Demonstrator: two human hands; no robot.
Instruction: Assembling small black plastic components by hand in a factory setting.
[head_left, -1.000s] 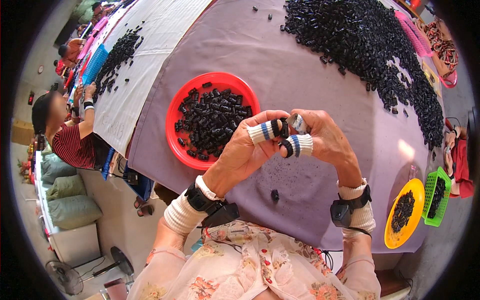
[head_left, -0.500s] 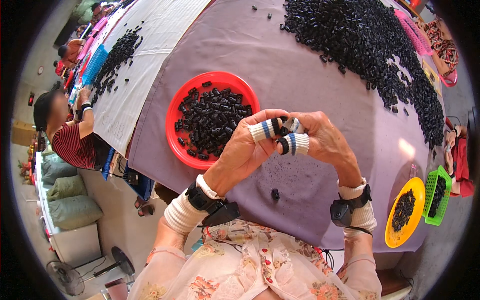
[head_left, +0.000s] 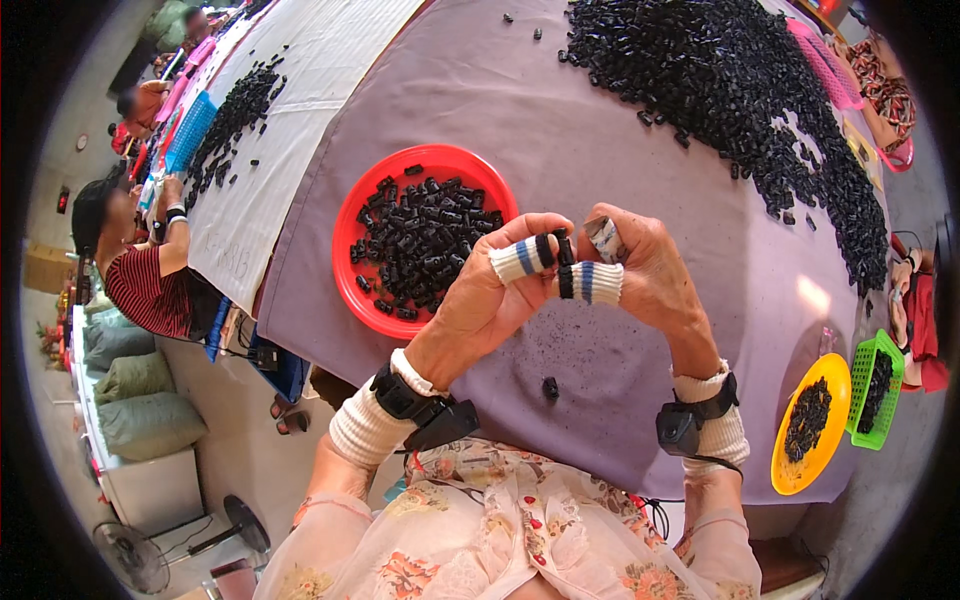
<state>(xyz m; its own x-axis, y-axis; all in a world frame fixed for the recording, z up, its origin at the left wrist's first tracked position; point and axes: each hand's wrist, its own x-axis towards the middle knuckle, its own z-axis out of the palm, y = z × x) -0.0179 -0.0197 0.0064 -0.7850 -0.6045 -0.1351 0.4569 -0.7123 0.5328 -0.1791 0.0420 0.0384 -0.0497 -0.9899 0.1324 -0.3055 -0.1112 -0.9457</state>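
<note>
We are holding our two hands together just right of the red bowl (head_left: 350,235), above the purple tablecloth (head_left: 640,150). Our left hand (head_left: 490,300) and right hand (head_left: 650,275) are both pinching closed on one small black plastic piece (head_left: 565,265), caught between fingertips wrapped in striped white cloth. The piece is standing roughly upright, its long axis running away from us, level with the bowl's near rim; both hands are equally near, meeting on it from either side. A second black piece (head_left: 550,387) is lying loose on the cloth below the hands, nearer us than the bowl. More black pieces (head_left: 425,240) are filling the bowl.
</note>
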